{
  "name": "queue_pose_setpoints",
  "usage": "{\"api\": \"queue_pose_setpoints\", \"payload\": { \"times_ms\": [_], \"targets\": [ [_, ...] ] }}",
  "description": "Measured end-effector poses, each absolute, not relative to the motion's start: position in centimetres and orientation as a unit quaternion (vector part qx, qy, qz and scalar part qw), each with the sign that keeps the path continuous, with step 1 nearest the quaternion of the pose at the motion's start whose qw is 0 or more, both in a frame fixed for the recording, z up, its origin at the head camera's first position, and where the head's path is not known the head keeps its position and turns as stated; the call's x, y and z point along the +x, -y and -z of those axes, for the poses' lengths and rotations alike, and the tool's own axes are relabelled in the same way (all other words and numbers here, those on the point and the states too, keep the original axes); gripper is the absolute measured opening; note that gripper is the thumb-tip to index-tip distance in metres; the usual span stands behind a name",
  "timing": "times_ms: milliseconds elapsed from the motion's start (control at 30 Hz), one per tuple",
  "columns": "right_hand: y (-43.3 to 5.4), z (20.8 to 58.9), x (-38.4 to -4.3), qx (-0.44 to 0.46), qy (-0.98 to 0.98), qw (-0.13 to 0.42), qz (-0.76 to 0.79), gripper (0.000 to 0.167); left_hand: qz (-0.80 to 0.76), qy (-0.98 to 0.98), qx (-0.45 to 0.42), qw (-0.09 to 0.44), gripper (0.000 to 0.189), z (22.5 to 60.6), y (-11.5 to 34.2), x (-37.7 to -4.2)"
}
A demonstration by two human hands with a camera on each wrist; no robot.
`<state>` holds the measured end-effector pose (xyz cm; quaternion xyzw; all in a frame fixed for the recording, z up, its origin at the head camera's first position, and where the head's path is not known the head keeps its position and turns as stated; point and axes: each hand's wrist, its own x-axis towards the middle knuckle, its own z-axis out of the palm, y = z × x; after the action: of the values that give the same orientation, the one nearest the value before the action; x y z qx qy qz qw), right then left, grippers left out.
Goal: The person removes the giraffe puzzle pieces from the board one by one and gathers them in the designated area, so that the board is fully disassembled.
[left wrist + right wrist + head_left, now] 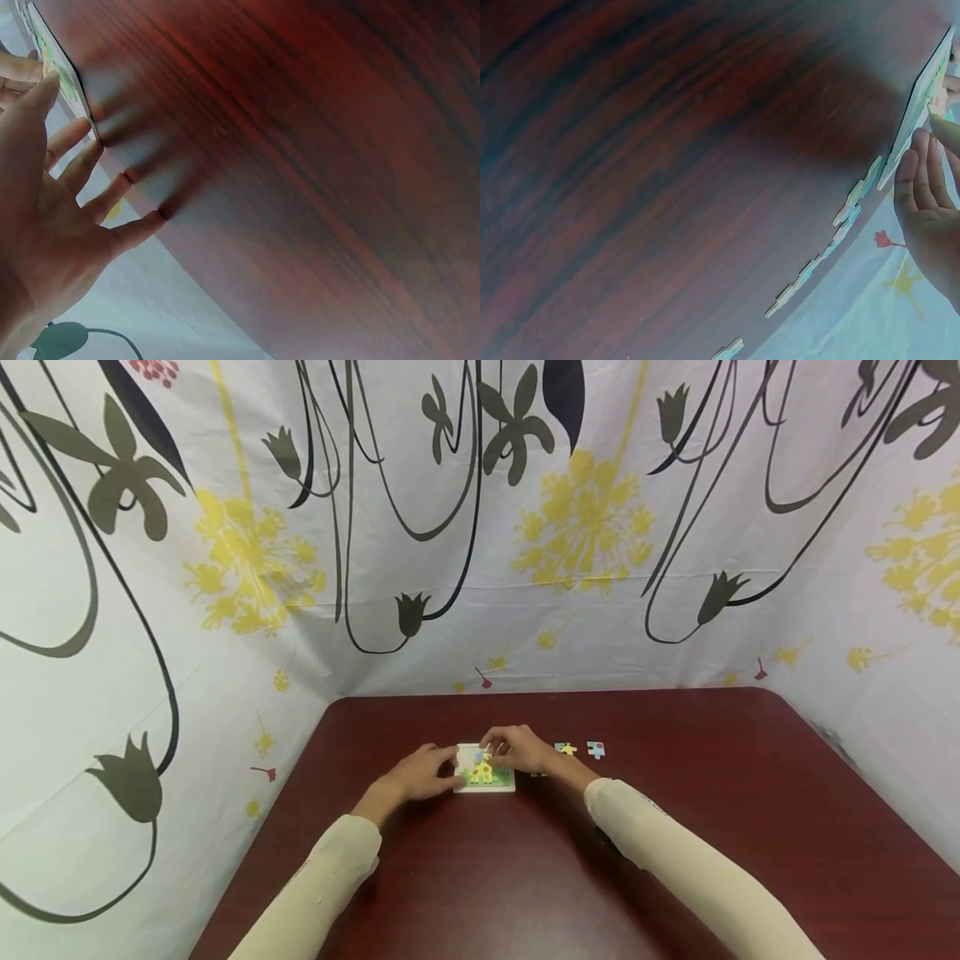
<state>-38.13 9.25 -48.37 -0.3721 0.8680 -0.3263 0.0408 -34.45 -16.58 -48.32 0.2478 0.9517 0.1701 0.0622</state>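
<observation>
A small jigsaw board (486, 790) with a pale frame lies flat on the table, showing yellow giraffe shapes over green. My left hand (422, 772) rests at its left side, fingers spread. In the left wrist view, fingertips touch the board's edge and the tabletop, and the thumb (46, 91) reaches over the board. Over the board's upper part, my right hand (528, 750) pinches a bluish puzzle piece (480, 757) between thumb and bent fingers; the fingers partly cover it. The right wrist view shows that hand (930, 195) at the board's edge, its grip mostly hidden.
Loose puzzle pieces lie right of the board: a yellow-and-blue one (566, 748), a blue one with a red spot (596, 749), and another (538, 774) partly under the right hand. The dark red table (495, 877) meets a flower-patterned cloth (450, 552) behind.
</observation>
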Motion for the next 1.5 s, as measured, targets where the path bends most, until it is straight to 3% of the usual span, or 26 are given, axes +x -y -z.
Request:
{"api": "queue_pose_setpoints", "payload": {
  "times_ms": [167, 533, 900, 1300, 1500],
  "targets": [
    [-9.2, 48.4, -38.3, -0.377, -0.863, 0.037, 0.335, 0.025, -0.167, -0.955, 0.242, 0.049, 0.039, 48.4, 16.3, -34.4],
    [-9.4, 48.7, -38.3, -0.364, -0.863, 0.032, 0.348, 0.024, -0.158, -0.960, 0.227, 0.038, 0.037, 48.4, 15.9, -34.2],
    [-9.3, 48.8, -38.1, -0.369, -0.858, 0.026, 0.356, 0.024, -0.162, -0.973, 0.161, -0.019, 0.056, 49.2, 13.8, -33.4],
    [-9.7, 48.6, -38.0, -0.348, -0.855, -0.008, 0.384, 0.022, -0.163, -0.974, 0.156, -0.010, 0.056, 48.9, 13.5, -33.1],
    [-10.7, 47.8, -38.5, -0.317, -0.848, 0.023, 0.424, 0.024, -0.167, -0.973, 0.160, -0.011, 0.055, 48.8, 13.7, -32.9]
  ]
}}
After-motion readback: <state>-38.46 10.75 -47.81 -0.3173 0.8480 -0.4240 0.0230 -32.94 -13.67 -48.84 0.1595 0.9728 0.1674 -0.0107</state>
